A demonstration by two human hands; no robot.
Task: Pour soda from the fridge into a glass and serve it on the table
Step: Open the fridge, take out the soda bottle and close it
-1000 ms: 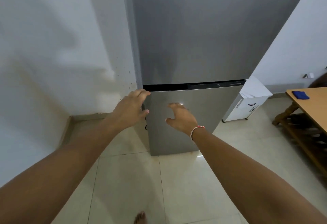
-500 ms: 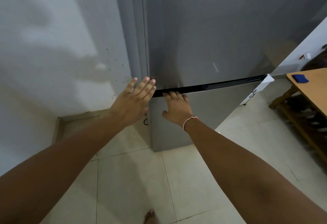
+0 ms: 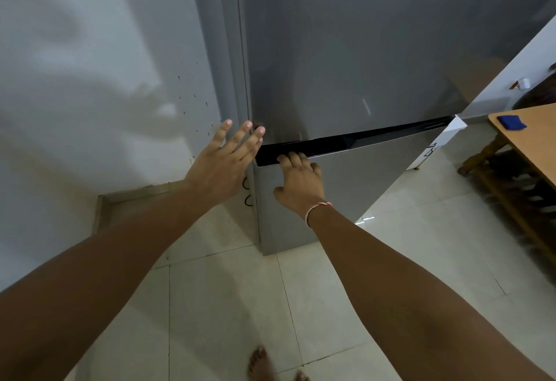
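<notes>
We stand before the fridge (image 3: pixel 346 49), both doors closed, so the soda is somewhere inside, out of sight. Our right hand (image 3: pixel 301 182) is the nearer grip: its fingers curl into the dark handle slot (image 3: pixel 355 141) that runs crosswise between the upper door and the lower door (image 3: pixel 346 194), near the left corner. Our left hand (image 3: pixel 224 164) is spread flat, fingers apart, against that left edge beside the white wall (image 3: pixel 90 79). The steel is smooth, brushed and faintly reflective. We judge the pull must come outward towards us. The wooden surface (image 3: pixel 532 136) waits well apart to the right.
</notes>
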